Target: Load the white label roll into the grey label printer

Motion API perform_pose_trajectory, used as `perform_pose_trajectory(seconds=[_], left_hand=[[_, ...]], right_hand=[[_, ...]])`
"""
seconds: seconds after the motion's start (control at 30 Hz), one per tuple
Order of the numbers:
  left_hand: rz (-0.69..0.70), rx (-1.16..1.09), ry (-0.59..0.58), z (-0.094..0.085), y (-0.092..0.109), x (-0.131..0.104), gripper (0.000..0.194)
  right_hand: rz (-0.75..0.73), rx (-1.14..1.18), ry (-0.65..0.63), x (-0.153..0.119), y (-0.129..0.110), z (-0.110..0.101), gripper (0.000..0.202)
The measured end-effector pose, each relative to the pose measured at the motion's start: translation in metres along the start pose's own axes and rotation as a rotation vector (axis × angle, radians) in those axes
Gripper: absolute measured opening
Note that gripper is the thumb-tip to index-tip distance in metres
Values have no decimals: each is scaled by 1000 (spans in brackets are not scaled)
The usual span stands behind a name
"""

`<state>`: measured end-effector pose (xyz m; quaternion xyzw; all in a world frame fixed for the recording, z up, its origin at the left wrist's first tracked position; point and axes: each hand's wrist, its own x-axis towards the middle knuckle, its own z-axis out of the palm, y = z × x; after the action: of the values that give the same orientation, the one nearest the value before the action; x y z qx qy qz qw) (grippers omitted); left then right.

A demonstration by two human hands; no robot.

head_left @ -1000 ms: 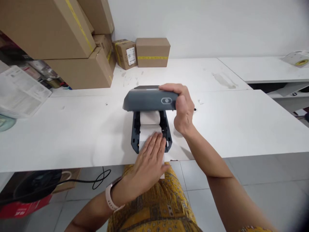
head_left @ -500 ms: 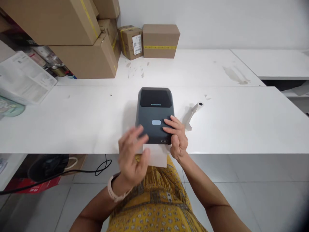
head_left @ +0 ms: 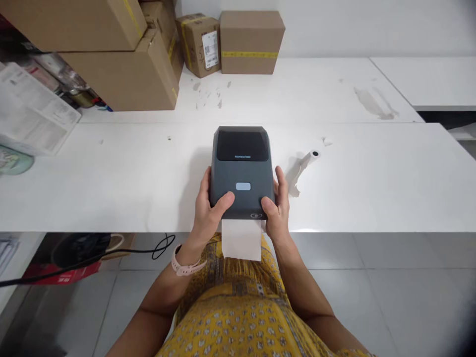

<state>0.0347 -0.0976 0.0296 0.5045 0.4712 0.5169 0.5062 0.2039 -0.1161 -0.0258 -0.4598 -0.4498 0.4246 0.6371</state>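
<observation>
A dark grey label printer (head_left: 241,168) sits with its lid closed at the front edge of the white table (head_left: 111,188). A strip of white paper (head_left: 241,239) hangs out of its front slot over the table edge. My left hand (head_left: 208,208) grips the printer's left side, thumb on top near the front. My right hand (head_left: 277,206) grips its right side the same way. A pale watch is on my left wrist.
An empty paper roll core (head_left: 307,161) with a torn scrap lies just right of the printer. Several cardboard boxes (head_left: 122,64) are stacked at the back left, with papers (head_left: 33,114) at the far left. A black cable (head_left: 159,245) runs under the table.
The printer lid, held up by my right hand a second ago, is now closed. My left hand left the paper, and both hands now clasp the printer's sides.
</observation>
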Motion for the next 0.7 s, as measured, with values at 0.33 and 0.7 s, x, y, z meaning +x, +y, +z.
perform_pose_trajectory(seconds=[0.33,0.7], left_hand=[[138,128,332,-8,-41,-85,47],[-407,-152,11,6,-22,-92,54]], right_hand=[[-54,20,-4,7,6,0,82],[-143,-92,-20,15,19,-5,80]])
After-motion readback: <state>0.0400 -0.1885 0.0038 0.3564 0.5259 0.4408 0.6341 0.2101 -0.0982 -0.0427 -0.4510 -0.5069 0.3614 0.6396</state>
